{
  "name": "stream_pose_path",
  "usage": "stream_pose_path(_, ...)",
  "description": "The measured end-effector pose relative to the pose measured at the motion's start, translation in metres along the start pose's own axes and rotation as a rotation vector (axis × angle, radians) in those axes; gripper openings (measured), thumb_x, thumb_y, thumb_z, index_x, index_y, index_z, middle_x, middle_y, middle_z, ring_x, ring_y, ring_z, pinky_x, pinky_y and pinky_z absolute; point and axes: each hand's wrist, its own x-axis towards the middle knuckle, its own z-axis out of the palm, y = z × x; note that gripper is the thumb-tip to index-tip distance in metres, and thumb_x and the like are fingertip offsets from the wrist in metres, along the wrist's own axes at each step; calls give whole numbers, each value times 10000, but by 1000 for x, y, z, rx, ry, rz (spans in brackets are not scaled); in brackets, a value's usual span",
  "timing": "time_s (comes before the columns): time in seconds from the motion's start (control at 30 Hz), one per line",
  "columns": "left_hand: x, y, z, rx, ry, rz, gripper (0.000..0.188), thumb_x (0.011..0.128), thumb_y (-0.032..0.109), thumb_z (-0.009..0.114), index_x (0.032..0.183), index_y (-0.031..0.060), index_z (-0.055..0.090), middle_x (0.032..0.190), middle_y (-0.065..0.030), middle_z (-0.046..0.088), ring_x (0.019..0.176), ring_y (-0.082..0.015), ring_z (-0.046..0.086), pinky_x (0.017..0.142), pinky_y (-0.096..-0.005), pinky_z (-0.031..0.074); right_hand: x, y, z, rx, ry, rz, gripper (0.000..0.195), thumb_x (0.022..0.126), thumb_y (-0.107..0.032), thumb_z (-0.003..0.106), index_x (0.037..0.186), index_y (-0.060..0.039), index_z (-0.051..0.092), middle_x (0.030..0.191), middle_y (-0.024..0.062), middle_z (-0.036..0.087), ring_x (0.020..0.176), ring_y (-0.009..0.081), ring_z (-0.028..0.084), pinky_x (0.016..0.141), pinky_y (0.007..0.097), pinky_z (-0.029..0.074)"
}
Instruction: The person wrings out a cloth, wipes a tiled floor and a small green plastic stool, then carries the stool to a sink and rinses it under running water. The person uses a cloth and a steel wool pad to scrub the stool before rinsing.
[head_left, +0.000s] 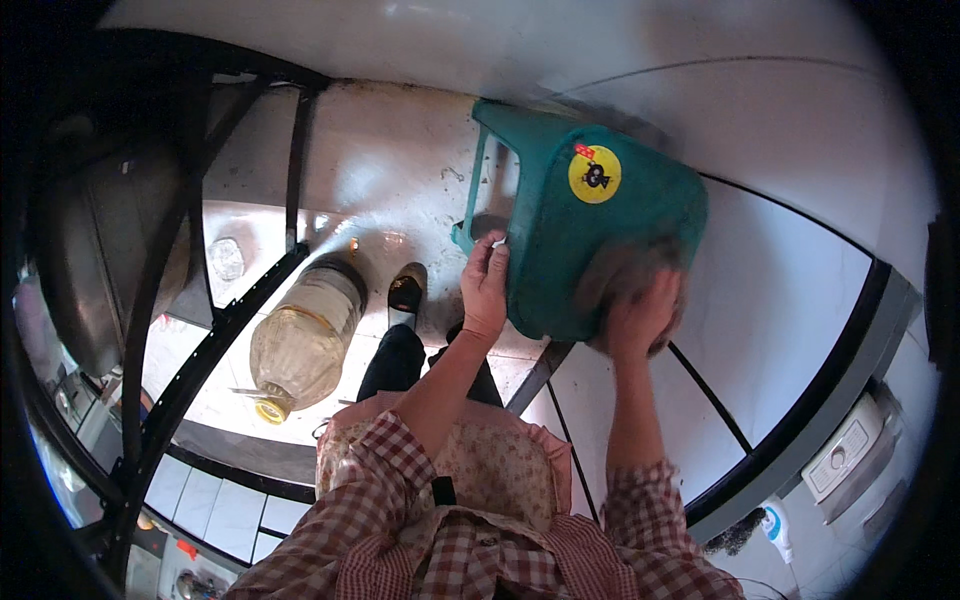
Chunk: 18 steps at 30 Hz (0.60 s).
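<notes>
A green plastic stool (555, 262) is in front of me, with its broad top turned up toward the camera and an open leg frame at its left. On that top is a round yellow sticker (595, 175) with a dark cartoon figure. My left hand (484, 292) grips the stool's left edge beside the leg opening. A brownish cloth (611, 274), blurred by motion, lies under my right hand (646, 311). That hand presses the cloth against the lower right part of the stool's top. Its fingers are partly blurred.
To the left, a large clear plastic jug (300, 349) with a yellow cap stands on the floor beside my shoe (406, 291). A black metal rack (217, 322) rises farther left. Right of the stool is a white tiled surface (772, 270) with a dark border. A dark brush (735, 531) is at lower right.
</notes>
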Motion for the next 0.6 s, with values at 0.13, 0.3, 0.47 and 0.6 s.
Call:
stream_pose_path(0.13, 2, 3, 1, -153, -55, -123, 242, 1021, 245, 546, 935, 53, 666, 819, 58, 580, 783, -39, 485, 709, -215, 420, 80, -84, -7, 277, -215, 196, 495, 837, -269, 712, 1208, 9, 538, 1187, 211, 573, 1061, 414, 561, 870, 471, 474)
stream_pose_path(0.3, 21, -45, -19, 136, -60, 131, 229, 1015, 239, 560, 904, 65, 660, 803, 45, 597, 743, -44, 494, 679, -214, 430, -38, -118, -17, 479, -314, -133, 506, 719, -279, 768, 1130, -28, 617, 1138, 180, 595, 999, 394, 596, 826, 448, 501)
stream_pose_path(0.47, 28, -8, -6, -31, -19, -121, 318, 1017, 332, 563, 884, 60, 659, 783, 58, 593, 715, -31, 481, 673, -199, 420, -46, 38, -2, 114, 98, -102, 418, 670, -133, 744, 1076, -84, 657, 1025, 136, 653, 966, 366, 621, 834, 437, 509)
stream_pose_path(0.6, 24, -4, -6, -33, -89, -160, 306, 1018, 330, 563, 887, 70, 659, 782, 68, 578, 707, -30, 478, 670, -209, 420, 45, 95, -5, 239, 62, 540, 372, 866, -181, 631, 1178, 18, 602, 1147, 228, 633, 1081, 375, 607, 890, 446, 477)
